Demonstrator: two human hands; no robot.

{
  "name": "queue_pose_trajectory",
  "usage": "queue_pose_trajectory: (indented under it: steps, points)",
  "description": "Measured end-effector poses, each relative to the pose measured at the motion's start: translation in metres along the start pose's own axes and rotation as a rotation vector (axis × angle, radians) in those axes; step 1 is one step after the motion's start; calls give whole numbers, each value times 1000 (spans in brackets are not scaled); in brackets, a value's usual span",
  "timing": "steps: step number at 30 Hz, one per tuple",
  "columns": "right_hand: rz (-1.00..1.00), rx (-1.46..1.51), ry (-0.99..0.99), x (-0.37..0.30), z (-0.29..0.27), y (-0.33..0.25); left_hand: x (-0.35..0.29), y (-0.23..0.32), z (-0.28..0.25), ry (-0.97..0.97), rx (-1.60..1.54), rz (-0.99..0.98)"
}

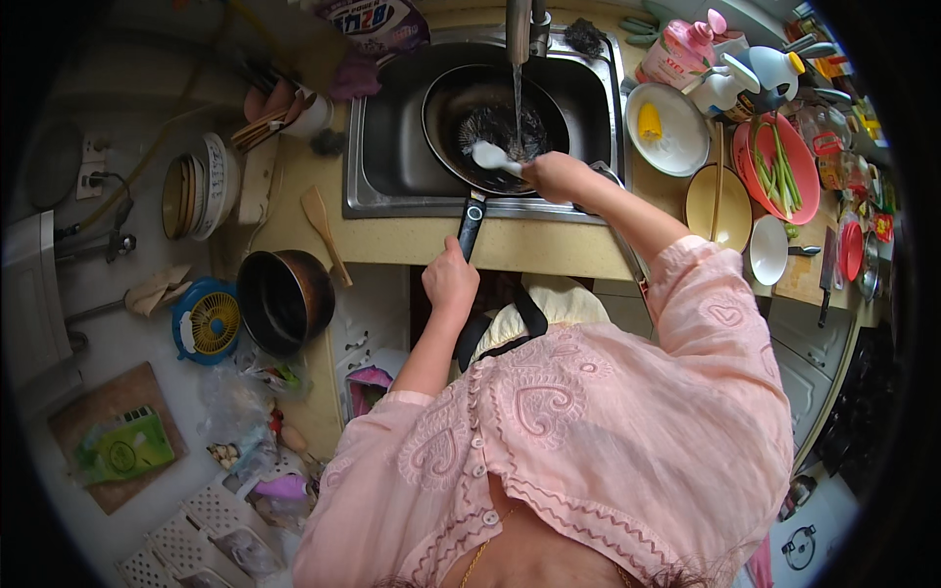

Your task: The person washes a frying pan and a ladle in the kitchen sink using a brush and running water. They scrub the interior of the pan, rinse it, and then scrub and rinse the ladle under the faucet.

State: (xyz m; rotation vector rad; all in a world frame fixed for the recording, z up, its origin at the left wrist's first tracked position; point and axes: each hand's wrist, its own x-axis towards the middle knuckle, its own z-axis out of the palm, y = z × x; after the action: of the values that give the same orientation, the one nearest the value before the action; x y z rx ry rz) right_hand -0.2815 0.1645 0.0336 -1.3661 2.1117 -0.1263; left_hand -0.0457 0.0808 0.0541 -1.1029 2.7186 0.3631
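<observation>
L hand (451, 282) wrapped rnd pan handle (472, 221), R hand (559, 178) clenched on white tool (493, 155) (brush?); tap (518, 31) running, scrub prob mid-way, final rinse left

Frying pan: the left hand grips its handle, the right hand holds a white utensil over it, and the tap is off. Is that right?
No, the tap is on: the head view shows water running from it into the frying pan. The rest stands: the left hand grips the pan's handle, and the right hand holds a white utensil over it.
</observation>
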Motion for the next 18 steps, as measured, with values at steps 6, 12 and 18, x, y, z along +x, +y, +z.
queue_pose_trajectory:
  steps: [6,12,18]
  points:
    - [338,39,177,43,7,3,3,2,-4,-74,-100,-149]
    - [415,-135,201,49,-3,30,12,1,-2,-134,-176,-187]
    - [368,384,281,114,29,27,17,1,-5,-142,-156,-176]
